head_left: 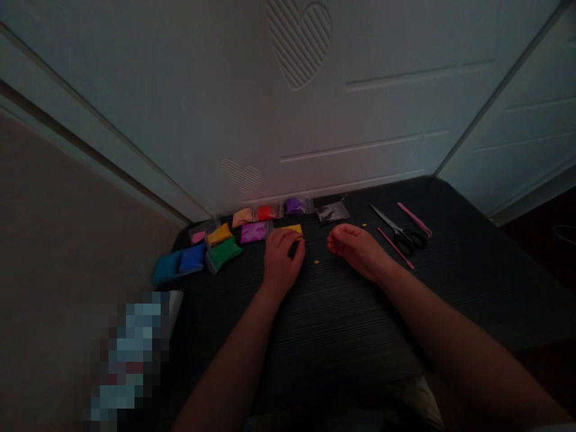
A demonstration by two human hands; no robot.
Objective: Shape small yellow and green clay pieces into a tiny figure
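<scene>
My left hand (282,255) rests at the near side of a small yellow packet (292,229) and partly covers it. Its fingers are bent, with the thumb apart from them. To the right, my right hand (355,247) is held with curled fingers pressed together; whatever is between them, if anything, is hidden. On the dark table between the hands lies a tiny yellow piece (316,262). Another yellow bit (364,225) is just beyond my right hand.
Black-handled scissors (396,231), a thin pink tool (396,248) and pink tweezers (414,219) lie at the right. Coloured packets, including green (225,253), blue (192,258) and purple (297,206), line the back left. A white panel (382,114) rises behind the dark table (324,324).
</scene>
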